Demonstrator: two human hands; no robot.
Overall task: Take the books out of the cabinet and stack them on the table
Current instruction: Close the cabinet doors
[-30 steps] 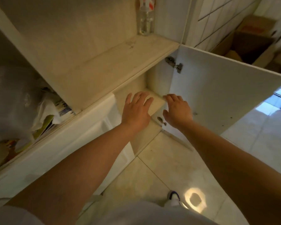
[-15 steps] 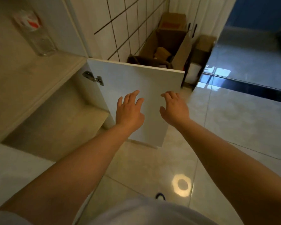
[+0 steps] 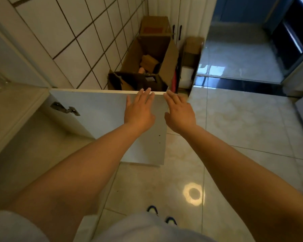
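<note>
Both hands empty, fingers spread: left hand (image 3: 139,112) and right hand (image 3: 179,112) at open cabinet door (image 3: 98,109) top edge.

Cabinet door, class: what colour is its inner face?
White, with a pale edge strip; the cabinet door shows in the head view.

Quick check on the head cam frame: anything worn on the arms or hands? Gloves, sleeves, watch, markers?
Nothing on them. The left hand and right hand are bare, with no gloves, and no rings show on the fingers. Both wrists and forearms are uncovered: no watch, band, cable or marker. The only clothing near the arms is a short light grey sleeve at the left upper arm, bottom left corner.
</note>
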